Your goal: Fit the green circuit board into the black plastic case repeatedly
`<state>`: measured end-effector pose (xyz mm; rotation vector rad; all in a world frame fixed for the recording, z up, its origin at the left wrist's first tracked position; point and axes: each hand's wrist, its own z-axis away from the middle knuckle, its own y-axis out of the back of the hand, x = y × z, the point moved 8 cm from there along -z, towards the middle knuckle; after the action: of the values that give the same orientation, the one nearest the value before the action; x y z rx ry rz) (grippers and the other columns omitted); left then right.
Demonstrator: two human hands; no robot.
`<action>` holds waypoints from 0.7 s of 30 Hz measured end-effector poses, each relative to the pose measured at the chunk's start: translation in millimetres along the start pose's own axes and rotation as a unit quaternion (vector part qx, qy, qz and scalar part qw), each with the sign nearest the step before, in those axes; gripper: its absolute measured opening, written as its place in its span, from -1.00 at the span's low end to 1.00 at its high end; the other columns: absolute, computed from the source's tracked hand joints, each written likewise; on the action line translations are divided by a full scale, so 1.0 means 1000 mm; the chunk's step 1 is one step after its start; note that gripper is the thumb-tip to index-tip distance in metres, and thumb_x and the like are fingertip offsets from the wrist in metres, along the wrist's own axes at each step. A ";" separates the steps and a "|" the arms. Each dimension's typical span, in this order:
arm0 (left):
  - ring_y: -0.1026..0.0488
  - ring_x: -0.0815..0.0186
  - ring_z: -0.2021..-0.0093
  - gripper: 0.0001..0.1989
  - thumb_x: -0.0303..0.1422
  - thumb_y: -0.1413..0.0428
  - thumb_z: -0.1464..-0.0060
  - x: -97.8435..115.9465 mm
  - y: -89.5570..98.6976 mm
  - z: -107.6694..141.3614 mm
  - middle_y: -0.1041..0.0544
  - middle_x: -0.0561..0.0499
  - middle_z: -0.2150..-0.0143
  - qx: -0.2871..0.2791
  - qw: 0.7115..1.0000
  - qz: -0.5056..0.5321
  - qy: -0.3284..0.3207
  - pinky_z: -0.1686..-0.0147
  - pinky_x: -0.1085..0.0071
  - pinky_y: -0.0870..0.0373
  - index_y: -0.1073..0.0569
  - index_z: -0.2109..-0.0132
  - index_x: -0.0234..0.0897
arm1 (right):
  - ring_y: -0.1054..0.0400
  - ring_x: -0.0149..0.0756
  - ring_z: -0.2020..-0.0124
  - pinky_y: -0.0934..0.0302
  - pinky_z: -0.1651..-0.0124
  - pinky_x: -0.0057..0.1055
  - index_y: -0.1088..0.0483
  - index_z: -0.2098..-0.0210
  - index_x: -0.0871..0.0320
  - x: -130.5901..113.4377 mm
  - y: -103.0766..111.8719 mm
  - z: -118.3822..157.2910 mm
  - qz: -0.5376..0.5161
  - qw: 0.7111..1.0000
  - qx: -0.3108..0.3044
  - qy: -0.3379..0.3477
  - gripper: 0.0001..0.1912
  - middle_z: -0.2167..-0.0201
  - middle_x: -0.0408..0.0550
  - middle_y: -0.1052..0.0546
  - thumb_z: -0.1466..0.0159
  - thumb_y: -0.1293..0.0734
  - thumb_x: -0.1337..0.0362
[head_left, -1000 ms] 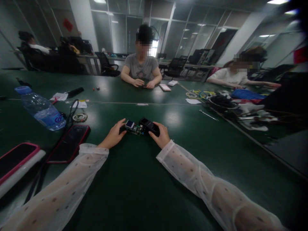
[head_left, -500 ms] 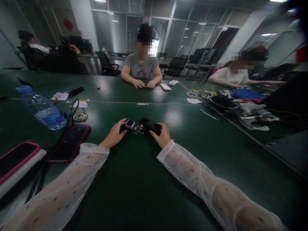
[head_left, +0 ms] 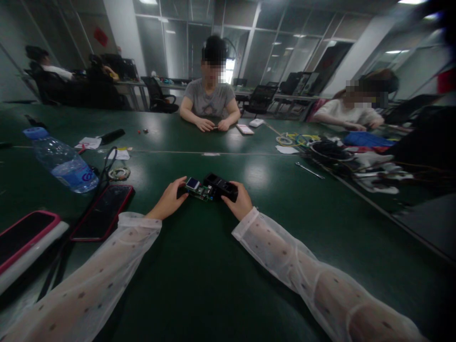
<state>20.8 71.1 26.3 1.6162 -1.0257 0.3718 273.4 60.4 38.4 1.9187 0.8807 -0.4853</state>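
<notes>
A green circuit board with a small screen (head_left: pixel 200 188) is gripped at its left end between the thumb and fingers of my left hand (head_left: pixel 170 198). My right hand (head_left: pixel 240 200) grips the right end of a black plastic case (head_left: pixel 219 183), which has several openings in its face. The case's left end lies up against or just over the board's right end; whether they are joined I cannot tell. Both things are at or just above the green table (head_left: pixel 199 266). The undersides of the board and case are hidden.
To the left are a tilted water bottle (head_left: pixel 66 164), a red-edged phone (head_left: pixel 103 211), another phone (head_left: pixel 26 232) and a dark cable. A wrench (head_left: pixel 309 170) lies right, near a heap of cables and parts (head_left: pixel 356 161). A person (head_left: pixel 210 97) sits opposite.
The black case in my right hand has shifted slightly to the left and up, towards the board. My left hand is nearly still. The person at the right has drawn an outstretched arm in.
</notes>
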 end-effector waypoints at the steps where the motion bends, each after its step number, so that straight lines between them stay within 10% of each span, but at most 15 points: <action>1: -0.32 0.12 -0.16 -0.39 -0.39 -0.09 -0.11 0.000 0.000 0.000 -0.34 -0.16 -0.15 -0.002 1.000 0.001 0.002 -0.11 -0.01 -0.24 -0.09 -0.28 -0.15 | -0.35 -0.01 0.05 -0.27 0.01 0.00 -0.21 -0.02 0.15 0.001 0.002 0.000 -0.008 1.000 0.012 -0.006 -0.48 0.09 0.12 -0.42 -0.08 -0.37 0.23; 10: -0.31 0.12 -0.16 -0.38 -0.41 -0.10 -0.11 0.003 0.000 0.000 -0.34 -0.16 -0.15 -0.008 1.000 0.005 0.005 -0.11 0.00 -0.24 -0.08 -0.28 -0.15 | -0.38 -0.09 0.06 -0.33 0.00 -0.07 -0.12 -0.11 0.12 -0.029 0.016 0.006 -0.060 0.995 0.073 0.032 -0.44 0.01 0.13 -0.37 -0.18 -0.34 0.14; 21: -0.34 0.13 -0.13 -0.41 -0.45 -0.07 -0.11 0.001 -0.002 -0.002 -0.37 -0.18 -0.11 0.010 0.999 0.019 -0.043 -0.13 0.02 -0.24 -0.10 -0.25 -0.21 | -0.32 -0.09 -0.03 -0.28 -0.07 -0.05 -0.09 -0.16 0.10 -0.063 -0.011 0.007 -0.045 0.994 0.000 0.102 -0.45 0.01 0.09 -0.36 -0.21 -0.31 0.24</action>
<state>23.4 72.4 26.7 1.6444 -1.1218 0.3419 223.4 33.6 69.1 1.9589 1.1037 -0.3451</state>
